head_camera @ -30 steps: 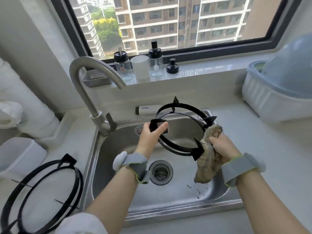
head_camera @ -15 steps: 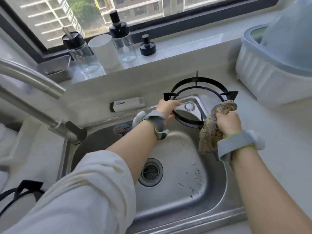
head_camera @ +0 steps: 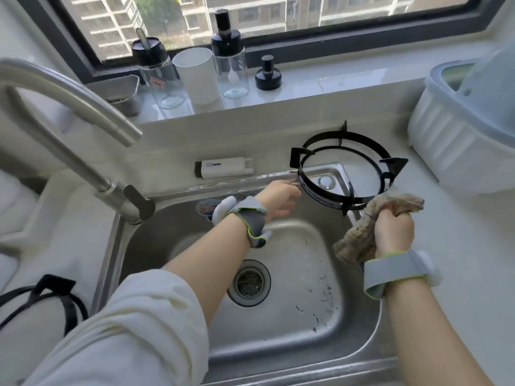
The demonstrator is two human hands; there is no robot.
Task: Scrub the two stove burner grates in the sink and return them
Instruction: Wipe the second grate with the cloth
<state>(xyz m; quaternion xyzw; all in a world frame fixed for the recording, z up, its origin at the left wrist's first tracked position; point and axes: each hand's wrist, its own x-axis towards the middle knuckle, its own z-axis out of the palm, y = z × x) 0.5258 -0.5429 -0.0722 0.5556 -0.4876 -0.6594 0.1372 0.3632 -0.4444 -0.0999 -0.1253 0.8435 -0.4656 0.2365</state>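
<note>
the left hand (head_camera: 278, 200) reaches across the back of the sink (head_camera: 292, 346) with its fingers loosely extended and nothing clasped in them; the tips sit right at the left side of the burner grate (head_camera: 393, 164), though blur hides whether they touch it. the right hand (head_camera: 393, 232) has its fingers wrapped tight round a bunched beige cloth (head_camera: 359, 240), whose upper wad lies against the near rim of the grate. both wrists wear grey bands, and a pale sleeve (head_camera: 125, 330) covers the left upper arm. the black grate lies level on the rear right corner of the sink, part over the steel rim and part on the white worktop (head_camera: 459, 246). dark specks dot the basin right of the drain (head_camera: 249, 282). the second grate (head_camera: 57, 284) lies on the worktop at the sink's left, cut by the frame edge. the faucet (head_camera: 69, 87) arches over from the rear left corner. a white brush (head_camera: 225, 168) lies along the back edge. on the sill stand two clear bottles, a white cup (head_camera: 196, 76) and a small black jar (head_camera: 268, 76). a covered dish rack (head_camera: 459, 135) sits at the worktop's right end.
</note>
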